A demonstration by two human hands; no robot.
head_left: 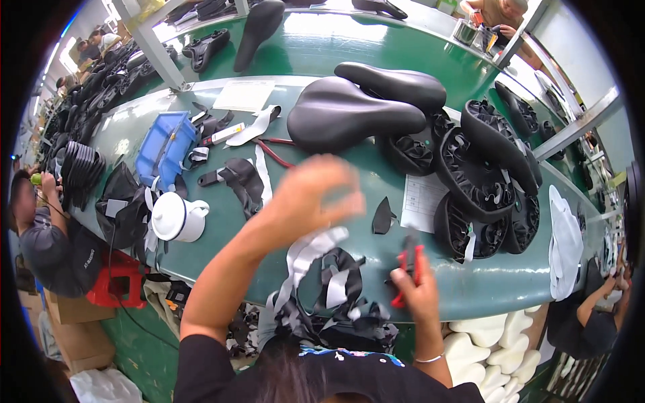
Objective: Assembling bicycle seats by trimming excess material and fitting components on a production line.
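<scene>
One blue plastic bin [147, 153] stands far left, with one round white lidded mug [178, 219] nearer. The left hand [310, 195], blurred, is held over the middle with thumb and fingers apart; nothing can be made out in it. Past it lie two smooth black bicycle saddles [349, 115], one partly behind the other. Below it, an uncounted tangle of black and white fabric strips [336, 282] hangs over the near edge. Then come one dark pointed scrap [383, 216] and the right hand [420, 290], closed around one red-handled hand tool with a dark head [408, 269]. Farther right sit at least five upturned black saddles [474, 174], their undersides gathered, then one folded white cloth [566, 245].

The worktop [517, 275] is green and glossy. In the room, left to right: a seated co-worker [50, 245], a red plastic stool [115, 282], green floor [144, 339], a pile of white foam pads [504, 346] at near right, and another co-worker [598, 322].

The hand tool is over the near edge of the worktop, right of the strips. Its long axis runs near to far, head pointing far.
</scene>
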